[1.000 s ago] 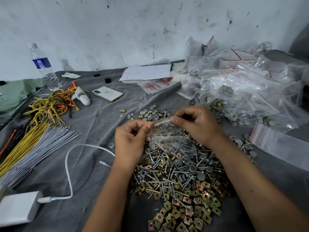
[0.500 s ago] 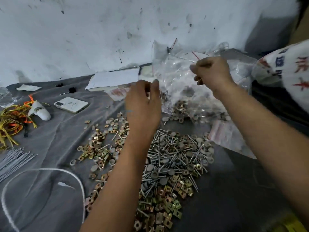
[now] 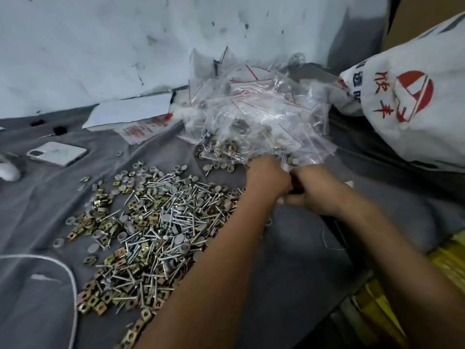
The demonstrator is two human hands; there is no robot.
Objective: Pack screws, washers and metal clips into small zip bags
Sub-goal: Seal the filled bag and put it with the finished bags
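Meeting hands: left hand (image 3: 268, 176) and right hand (image 3: 314, 188) touch knuckle to knuckle just below the bags (image 3: 259, 117).
Fingers: curled under, blurred; whether they grasp anything cannot be told.
Bags: clear crinkled plastic, red zip lines, heaped by the wall.
Screws (image 3: 161, 222): thin silver shafts, piled with grey round washers (image 3: 176, 239) and brassy square clips (image 3: 100, 302) on grey cloth (image 3: 289, 273).

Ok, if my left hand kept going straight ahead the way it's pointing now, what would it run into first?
Most likely the heap of filled zip bags. The left hand points up and away from the camera, its knuckles already near the heap's front edge, beside the right hand. Depth is hard to judge, so it may already touch.
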